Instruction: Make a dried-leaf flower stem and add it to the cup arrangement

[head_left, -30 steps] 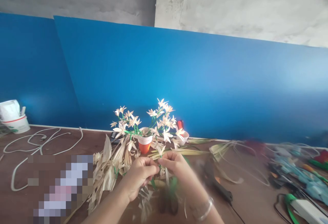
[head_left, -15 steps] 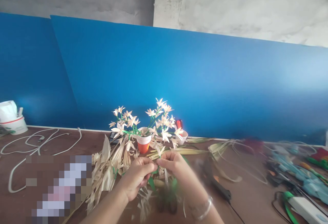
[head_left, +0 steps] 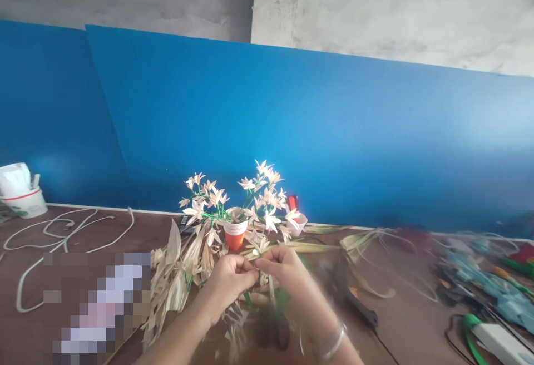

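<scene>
My left hand (head_left: 234, 280) is closed in a pinch, its fingertips almost touching those of my right hand (head_left: 286, 269). Between them stands a small pale flower (head_left: 260, 246) that looks made of dried corn husk, its stem pinched in my right fingers. A green strip (head_left: 248, 299), seemingly tape, hangs below my left fingers; the exact grip is hidden. Just behind, an orange and white paper cup (head_left: 234, 236) holds similar flowers (head_left: 217, 195) on green stems. Under my wrists lie blurred scissors (head_left: 273, 326).
Dried husks (head_left: 175, 287) heap up at the left of my hands. A black corded tool, perhaps a glue gun (head_left: 359, 304), lies right. White cable (head_left: 62, 237) curls at far left, near a white tub (head_left: 27, 203). A blue panel (head_left: 292, 131) borders the table's back.
The flower between my fingers has tipped and sits slightly lower. My left fingers have shifted their pinch, and less of the green strip shows below them.
</scene>
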{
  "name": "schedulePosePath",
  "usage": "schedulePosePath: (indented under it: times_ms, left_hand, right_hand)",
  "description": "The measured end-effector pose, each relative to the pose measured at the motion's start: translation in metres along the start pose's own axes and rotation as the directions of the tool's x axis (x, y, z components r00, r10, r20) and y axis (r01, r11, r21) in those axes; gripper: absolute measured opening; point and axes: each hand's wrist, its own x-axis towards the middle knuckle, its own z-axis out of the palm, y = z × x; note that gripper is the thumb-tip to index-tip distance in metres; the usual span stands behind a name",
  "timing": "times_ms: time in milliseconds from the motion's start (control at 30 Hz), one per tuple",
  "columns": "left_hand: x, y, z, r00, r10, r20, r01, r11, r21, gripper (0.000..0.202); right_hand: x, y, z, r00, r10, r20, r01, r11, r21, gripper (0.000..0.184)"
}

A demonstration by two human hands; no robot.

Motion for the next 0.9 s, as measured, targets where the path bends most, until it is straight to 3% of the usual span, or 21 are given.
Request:
schedulePosePath:
  times_ms: [133, 433, 600, 767, 900]
  left_hand:
    - [-0.0051, 0.0027, 0.0008, 0.993, -0.085, 0.079, 0.096, 0.984, -0.151, 0.017]
    - [-0.0045, 0.0023, -0.0030, 0.979, -0.128, 0.156, 0.159, 0.965, -0.207, 0.019]
    - [-0.0028, 0.0024, -0.0026, 0.982, -0.128, 0.140, 0.147, 0.980, -0.137, 0.018]
    - [0.0000, 0.0028, 0.0001, 0.991, -0.129, 0.035, 0.130, 0.991, -0.014, 0.011]
    - [0.0025, 0.0002, 0.0006, 0.996, -0.083, 0.039, 0.084, 0.996, -0.024, 0.009]
  right_hand:
    - [-0.0015, -0.0043, -0.0030, 0.997, 0.036, 0.062, -0.037, 0.999, 0.020, 0.026]
    - [-0.0030, -0.0070, -0.0033, 0.993, 0.049, 0.105, -0.051, 0.999, 0.015, 0.027]
    - [-0.0026, -0.0046, -0.0015, 0.999, 0.030, 0.032, -0.029, 0.999, -0.036, 0.026]
    - [-0.0010, -0.0019, 0.0010, 0.999, 0.001, -0.039, -0.005, 0.995, -0.104, 0.023]
    - [-0.0004, -0.0009, 0.0025, 0.998, -0.024, -0.064, 0.015, 0.990, -0.138, 0.024]
